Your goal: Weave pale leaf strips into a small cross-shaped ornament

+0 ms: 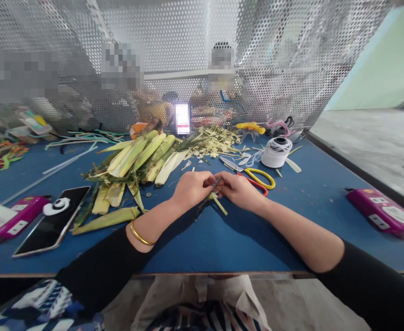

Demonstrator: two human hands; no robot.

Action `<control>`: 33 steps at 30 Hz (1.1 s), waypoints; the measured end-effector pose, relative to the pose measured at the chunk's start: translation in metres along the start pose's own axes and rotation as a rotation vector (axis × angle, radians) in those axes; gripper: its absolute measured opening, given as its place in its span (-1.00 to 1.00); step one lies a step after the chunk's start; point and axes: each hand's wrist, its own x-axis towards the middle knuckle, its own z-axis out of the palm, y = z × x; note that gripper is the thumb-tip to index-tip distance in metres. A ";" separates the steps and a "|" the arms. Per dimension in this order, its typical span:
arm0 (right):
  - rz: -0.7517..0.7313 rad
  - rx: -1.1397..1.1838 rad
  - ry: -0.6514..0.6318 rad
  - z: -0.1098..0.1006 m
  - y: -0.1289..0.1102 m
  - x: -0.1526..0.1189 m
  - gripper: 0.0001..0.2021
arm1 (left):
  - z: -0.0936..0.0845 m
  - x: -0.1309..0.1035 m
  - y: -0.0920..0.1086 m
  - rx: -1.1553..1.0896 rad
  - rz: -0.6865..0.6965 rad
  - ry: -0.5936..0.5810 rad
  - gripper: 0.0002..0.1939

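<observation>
My left hand and my right hand meet above the blue table, their fingertips pinched together. Between them is a small piece made of pale green corn husk strips, its end pointing down to the right. The fingers hide most of it. Just right of my right hand lie scissors with one yellow and one red handle. A pile of corn husks lies to the left of my left hand. Behind my hands are shredded husk scraps.
A spool of white thread stands behind the scissors. At left lie a black phone and a purple case; another purple case is at right. A yellow glue gun and a lit screen sit near the perforated metal screen.
</observation>
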 end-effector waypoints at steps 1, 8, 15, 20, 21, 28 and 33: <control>-0.006 -0.013 0.012 0.001 0.000 0.000 -0.78 | 0.001 0.000 0.000 0.041 0.011 0.006 -0.87; 0.007 -0.065 0.098 0.005 -0.001 0.001 -0.75 | 0.007 0.001 -0.008 0.379 0.189 0.031 -0.74; 0.017 -0.010 0.111 0.004 0.001 0.002 -0.79 | 0.008 -0.001 -0.008 0.394 0.166 0.084 -0.80; 0.126 0.231 0.095 0.004 0.007 0.005 -0.88 | 0.006 -0.003 -0.005 0.238 0.123 0.136 -0.88; 0.132 0.253 0.087 0.004 0.007 0.006 -0.89 | 0.006 -0.003 -0.004 0.222 0.130 0.137 -0.88; 0.179 0.254 0.122 0.005 0.007 0.004 -0.90 | 0.006 -0.004 -0.002 0.145 0.119 0.144 -0.87; 0.236 0.261 0.169 0.001 0.005 0.005 -0.91 | 0.005 -0.003 -0.003 0.101 0.050 0.182 -0.89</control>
